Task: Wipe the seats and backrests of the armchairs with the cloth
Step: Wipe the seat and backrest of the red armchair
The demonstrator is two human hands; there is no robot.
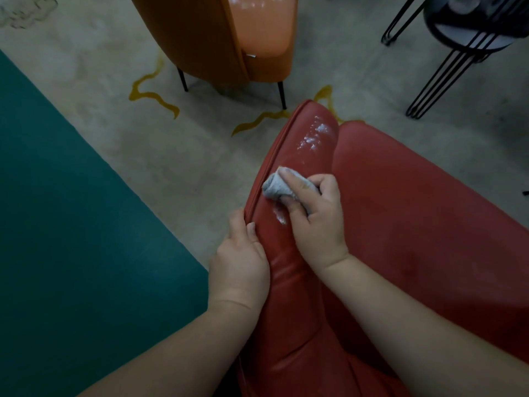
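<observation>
The cloth (279, 186), bunched into a small grey wad, is being gripped by the right hand (316, 216) and pressed against the padded rim of the red armchair (400, 202), so that the white smears at twelve o'clock from it can probably be rubbed away. The rim's outer edge is being clasped by the left hand (243, 253) at seven o'clock from the cloth, seemingly to steady the chair. The orange armchair (229, 38) is standing well apart at eleven o'clock.
</observation>
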